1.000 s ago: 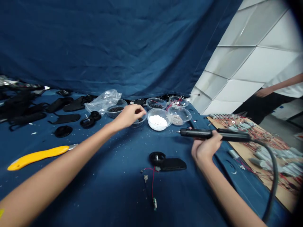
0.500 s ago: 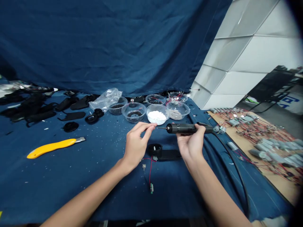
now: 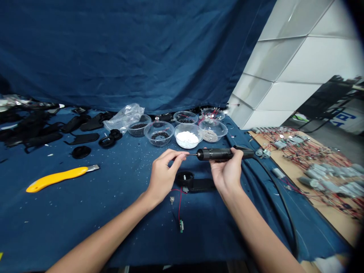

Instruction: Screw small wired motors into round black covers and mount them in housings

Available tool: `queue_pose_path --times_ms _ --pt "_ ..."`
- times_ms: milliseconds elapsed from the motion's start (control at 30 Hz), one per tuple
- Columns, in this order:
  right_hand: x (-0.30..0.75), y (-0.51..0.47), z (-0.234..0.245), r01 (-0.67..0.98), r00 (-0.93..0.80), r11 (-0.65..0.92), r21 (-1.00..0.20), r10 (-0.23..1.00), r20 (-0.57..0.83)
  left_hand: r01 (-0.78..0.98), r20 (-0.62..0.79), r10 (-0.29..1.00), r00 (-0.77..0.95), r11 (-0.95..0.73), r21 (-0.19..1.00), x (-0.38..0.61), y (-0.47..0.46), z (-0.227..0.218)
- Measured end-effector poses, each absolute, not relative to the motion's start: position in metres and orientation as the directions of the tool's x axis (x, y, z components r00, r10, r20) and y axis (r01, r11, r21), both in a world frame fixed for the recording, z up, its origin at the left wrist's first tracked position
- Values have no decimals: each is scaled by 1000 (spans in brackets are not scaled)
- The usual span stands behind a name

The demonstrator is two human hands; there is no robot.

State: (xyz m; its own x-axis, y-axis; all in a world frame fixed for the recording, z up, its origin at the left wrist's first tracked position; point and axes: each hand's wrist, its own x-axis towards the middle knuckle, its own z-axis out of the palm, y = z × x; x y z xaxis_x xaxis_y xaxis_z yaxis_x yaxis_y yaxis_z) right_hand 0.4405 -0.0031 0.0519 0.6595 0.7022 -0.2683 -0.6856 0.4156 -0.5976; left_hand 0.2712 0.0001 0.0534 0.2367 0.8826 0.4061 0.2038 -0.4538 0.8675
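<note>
**Two hands meet at the bit over a blue-draped bench**

Our left hand point(image 3: 162, 176) closes thumb and forefinger in a tight pinch at the tip of the thin bit, though anything held there is too small to tell. Our right hand point(image 3: 226, 174) clenches around the black electric screwdriver point(image 3: 218, 154), held level above the bench, its black cable point(image 3: 284, 204) trailing off to the right. In our judgement, a firm palm grip and a light pinch at the tip make for the steadiest control, with the bit kept straight and the wrists low.

Just below the hands lie a round black cap point(image 3: 185, 178) and a flat black strip point(image 3: 202, 185), with red wires point(image 3: 179, 208) leading to a small green circuit board point(image 3: 181, 226) on the blue cloth point(image 3: 85, 227). A yellow utility knife point(image 3: 55, 179) rests to our left. Farther on sit clear plastic bowls, one of white granules point(image 3: 187, 139) and one of dark pieces point(image 3: 158, 135), beside black molded parts point(image 3: 83, 138). To our right, wired motors point(image 3: 311, 182) crowd a wooden board point(image 3: 335, 223). A blue curtain point(image 3: 113, 53) hangs behind.
</note>
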Motion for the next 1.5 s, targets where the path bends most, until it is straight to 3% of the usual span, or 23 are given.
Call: queue_pose_path --times_ms 600,1333,1433,1500 --pt "435 -1 48 -695 654 372 -615 684 -324 231 349 926 143 -374 898 277 3 42" --pt "436 -1 41 -702 654 357 -616 666 -359 246 401 886 232 -453 857 277 9 51" --pt "438 -1 42 -674 678 384 -631 660 -322 272 354 908 226 -407 872 271 6 43" --pt "441 -2 46 -629 720 435 -644 639 -271 407 254 939 231 -330 852 265 1 33"
